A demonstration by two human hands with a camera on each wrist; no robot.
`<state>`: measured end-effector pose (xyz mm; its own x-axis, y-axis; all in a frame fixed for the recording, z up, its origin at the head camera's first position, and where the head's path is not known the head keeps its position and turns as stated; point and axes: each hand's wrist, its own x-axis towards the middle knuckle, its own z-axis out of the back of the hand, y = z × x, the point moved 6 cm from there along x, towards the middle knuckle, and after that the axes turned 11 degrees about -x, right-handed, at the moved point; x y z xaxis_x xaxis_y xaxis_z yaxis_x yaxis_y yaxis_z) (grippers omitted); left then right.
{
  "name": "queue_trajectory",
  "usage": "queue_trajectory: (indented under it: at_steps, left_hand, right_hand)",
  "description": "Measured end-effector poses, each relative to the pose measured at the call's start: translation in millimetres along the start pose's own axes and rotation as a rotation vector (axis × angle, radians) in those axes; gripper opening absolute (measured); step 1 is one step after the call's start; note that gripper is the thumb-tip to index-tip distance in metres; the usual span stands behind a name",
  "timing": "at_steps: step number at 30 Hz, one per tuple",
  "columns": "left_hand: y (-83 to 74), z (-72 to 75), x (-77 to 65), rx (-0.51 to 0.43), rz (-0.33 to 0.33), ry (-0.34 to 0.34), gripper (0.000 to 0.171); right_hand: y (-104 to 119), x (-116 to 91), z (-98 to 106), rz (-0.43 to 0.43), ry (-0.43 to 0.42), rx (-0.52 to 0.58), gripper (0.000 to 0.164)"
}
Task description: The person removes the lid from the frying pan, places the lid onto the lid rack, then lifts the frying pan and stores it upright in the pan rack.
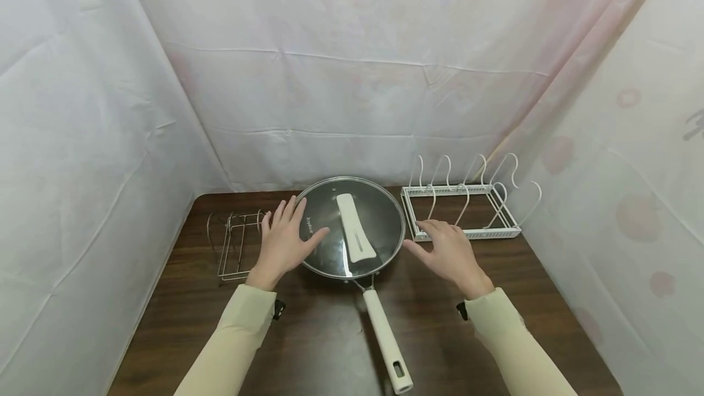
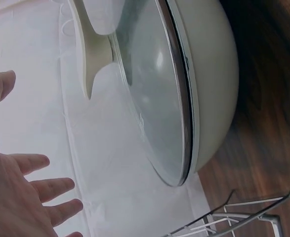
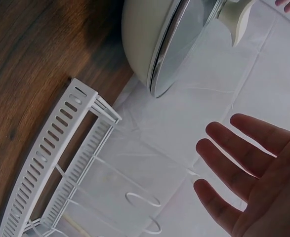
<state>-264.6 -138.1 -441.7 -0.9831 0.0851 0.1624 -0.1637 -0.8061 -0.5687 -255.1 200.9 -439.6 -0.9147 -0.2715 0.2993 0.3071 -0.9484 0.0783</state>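
A cream frying pan (image 2: 216,84) stands on the table with its long handle (image 1: 387,341) toward the front. A glass lid (image 1: 324,255) with a metal rim covers it, and a long cream lid handle (image 1: 354,228) rises from the glass. My left hand (image 1: 284,240) hovers over the lid's left side, fingers spread and holding nothing. To the right of the pan, near the front corner of the white rack, hangs my right hand (image 1: 448,252), fingers extended and nothing in its grasp. Both wrist views show the palms apart from the pan.
On the right stands a white rack (image 1: 467,234) with several upright curved hooks. A small metal wire rack (image 1: 233,249) sits on the left beside my left hand. The dark wooden table (image 1: 324,347) is bordered by white cloth (image 1: 341,102) at the back and both sides.
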Motion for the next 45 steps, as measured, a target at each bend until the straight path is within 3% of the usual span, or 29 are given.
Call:
queue_trajectory:
  at_steps: [10,18,26,45]
  left_hand:
    - [-6.9,-7.6,-1.9,-0.025,0.03,0.018,0.094]
    - [-19.2,-15.8,3.6,-0.058,-0.007,-0.001,0.093]
    - [-25.9,-29.9,4.3,-0.054,0.017,0.044,0.096]
    - [-40.0,-60.0,1.4,-0.108,-0.014,0.074,0.104]
  right_hand:
    - [13.0,-10.1,-6.3,0.026,0.035,0.031,0.066]
    - [14.4,-17.5,-3.2,0.025,0.048,0.056,0.062]
    - [16.1,-25.3,-15.7,0.0,0.155,0.107,0.072]
    - [31.0,-41.9,-33.2,-0.007,0.281,0.166,0.078]
